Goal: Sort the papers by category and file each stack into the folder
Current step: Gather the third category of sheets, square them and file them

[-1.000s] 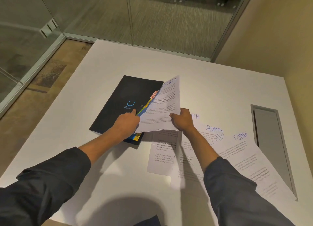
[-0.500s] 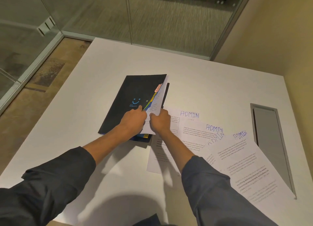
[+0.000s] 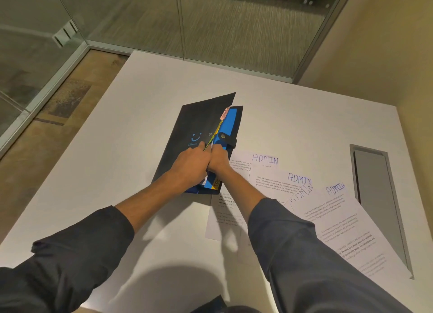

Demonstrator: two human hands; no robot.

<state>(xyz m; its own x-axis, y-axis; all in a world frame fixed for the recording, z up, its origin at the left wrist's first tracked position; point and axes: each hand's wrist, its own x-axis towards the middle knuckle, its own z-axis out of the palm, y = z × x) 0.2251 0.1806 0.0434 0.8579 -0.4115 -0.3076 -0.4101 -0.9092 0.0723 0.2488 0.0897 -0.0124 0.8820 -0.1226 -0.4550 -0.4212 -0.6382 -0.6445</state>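
The black expanding folder (image 3: pixel 199 129) lies on the white table (image 3: pixel 117 172), its front cover lifted at a slant. The left hand (image 3: pixel 191 166) rests on that cover, fingers curled and pressing at the cover's free edge, just left of the coloured dividers (image 3: pixel 214 136); whether a divider is pinched cannot be told. Directly right of those fingers, and touching them, the right hand (image 3: pixel 218 159) is pushed into the opened pocket, its fingers hidden inside, so it cannot be told whether a sheet is gripped. Beyond the fingertips a pink index tab (image 3: pixel 224 114) sticks up and a blue inner panel (image 3: pixel 230 125) shows, with the snap strap (image 3: pixel 228 139) just right of the right fingers.

Judged from this, a stack is being seated in its section. The cover is best kept propped by the left fingers while the sheets are pushed fully down, so that no corner is caught on a divider.

Right of the right wrist, the ADMIN papers (image 3: pixel 304 195) lie fanned and overlapping, unfiled; they would best be squared before being lifted.
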